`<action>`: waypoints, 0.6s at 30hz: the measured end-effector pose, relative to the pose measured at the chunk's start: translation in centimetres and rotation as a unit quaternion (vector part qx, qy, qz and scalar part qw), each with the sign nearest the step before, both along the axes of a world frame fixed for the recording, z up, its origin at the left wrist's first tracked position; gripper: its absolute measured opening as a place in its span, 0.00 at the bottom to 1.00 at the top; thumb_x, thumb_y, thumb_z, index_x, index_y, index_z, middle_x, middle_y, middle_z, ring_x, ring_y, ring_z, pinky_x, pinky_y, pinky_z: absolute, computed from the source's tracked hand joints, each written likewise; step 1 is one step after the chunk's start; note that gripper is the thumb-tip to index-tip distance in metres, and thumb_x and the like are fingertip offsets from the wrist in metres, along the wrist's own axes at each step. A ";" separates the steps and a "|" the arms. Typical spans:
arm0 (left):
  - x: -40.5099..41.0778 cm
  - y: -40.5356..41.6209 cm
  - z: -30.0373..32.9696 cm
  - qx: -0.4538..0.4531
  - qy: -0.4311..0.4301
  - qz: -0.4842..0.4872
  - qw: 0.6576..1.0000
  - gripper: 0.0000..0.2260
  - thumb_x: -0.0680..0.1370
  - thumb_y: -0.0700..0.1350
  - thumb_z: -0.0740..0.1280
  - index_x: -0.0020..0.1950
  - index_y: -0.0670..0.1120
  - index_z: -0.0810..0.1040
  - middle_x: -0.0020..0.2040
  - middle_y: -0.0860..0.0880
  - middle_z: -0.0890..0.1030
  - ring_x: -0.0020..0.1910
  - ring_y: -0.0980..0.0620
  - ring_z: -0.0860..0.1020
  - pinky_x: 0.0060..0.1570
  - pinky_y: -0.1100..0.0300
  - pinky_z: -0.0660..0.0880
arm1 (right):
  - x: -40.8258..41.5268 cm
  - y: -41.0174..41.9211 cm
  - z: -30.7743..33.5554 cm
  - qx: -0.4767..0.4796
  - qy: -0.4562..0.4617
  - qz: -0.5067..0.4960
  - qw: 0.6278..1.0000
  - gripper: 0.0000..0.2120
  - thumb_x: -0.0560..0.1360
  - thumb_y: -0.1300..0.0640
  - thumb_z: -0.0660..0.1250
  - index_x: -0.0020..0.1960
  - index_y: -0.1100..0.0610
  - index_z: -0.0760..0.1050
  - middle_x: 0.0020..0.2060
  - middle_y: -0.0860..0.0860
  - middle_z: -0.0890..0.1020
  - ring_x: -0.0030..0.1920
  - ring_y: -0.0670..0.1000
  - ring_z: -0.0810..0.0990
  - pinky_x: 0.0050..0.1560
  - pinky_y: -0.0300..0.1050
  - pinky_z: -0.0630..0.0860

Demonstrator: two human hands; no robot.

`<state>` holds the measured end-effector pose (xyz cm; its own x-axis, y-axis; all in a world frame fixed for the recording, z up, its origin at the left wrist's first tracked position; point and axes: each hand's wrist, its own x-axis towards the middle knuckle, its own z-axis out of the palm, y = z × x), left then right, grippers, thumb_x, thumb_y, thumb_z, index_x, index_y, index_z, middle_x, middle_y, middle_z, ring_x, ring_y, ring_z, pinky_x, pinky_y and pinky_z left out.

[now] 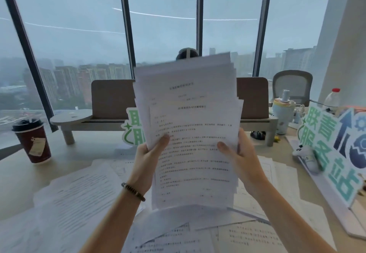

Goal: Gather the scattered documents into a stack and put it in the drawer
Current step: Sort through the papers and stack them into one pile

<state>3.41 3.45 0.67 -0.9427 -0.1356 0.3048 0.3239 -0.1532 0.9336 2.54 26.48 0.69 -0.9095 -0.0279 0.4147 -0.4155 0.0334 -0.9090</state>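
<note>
I hold a loose stack of printed documents (190,126) upright above the desk, its sheets fanned and uneven at the top. My left hand (147,156) grips the stack's left edge with the thumb on the front page. My right hand (238,153) grips the right edge the same way. More scattered documents (79,199) lie flat on the desk (11,175) below and to both sides of my arms. No drawer is in view.
A red coffee cup (32,140) with a black lid stands at the left. A monitor riser (71,121) runs across the back. Green-lettered sign boards (334,151) lean at the right, with a white game controller (306,154), a tumbler (283,114) and a bottle (332,98) nearby.
</note>
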 end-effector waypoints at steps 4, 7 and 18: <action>-0.2 0.0 -3.6 -0.018 -0.060 -0.013 0.998 0.12 0.76 0.46 0.68 0.56 0.43 0.83 0.52 0.44 0.86 0.52 0.43 0.84 0.51 0.46 0.81 | -0.6 0.5 -3.5 -0.008 -0.067 -0.004 0.998 0.13 0.79 0.54 0.67 0.62 0.47 0.69 0.56 0.45 0.82 0.54 0.50 0.83 0.53 0.54 0.82; -1.0 -0.2 -5.5 -0.049 -0.083 -0.013 0.995 0.11 0.76 0.45 0.69 0.56 0.42 0.83 0.51 0.44 0.86 0.52 0.43 0.84 0.52 0.47 0.81 | -1.3 0.5 -5.4 0.009 -0.077 -0.027 0.997 0.10 0.80 0.54 0.66 0.60 0.49 0.72 0.54 0.43 0.83 0.55 0.49 0.82 0.54 0.53 0.82; -0.9 0.7 -4.4 -0.026 -0.073 -0.009 0.997 0.09 0.78 0.44 0.69 0.54 0.42 0.84 0.49 0.44 0.87 0.48 0.44 0.85 0.46 0.48 0.82 | -1.6 0.2 -4.9 0.023 -0.027 -0.024 0.999 0.18 0.82 0.55 0.61 0.67 0.38 0.63 0.57 0.36 0.80 0.56 0.44 0.81 0.57 0.54 0.80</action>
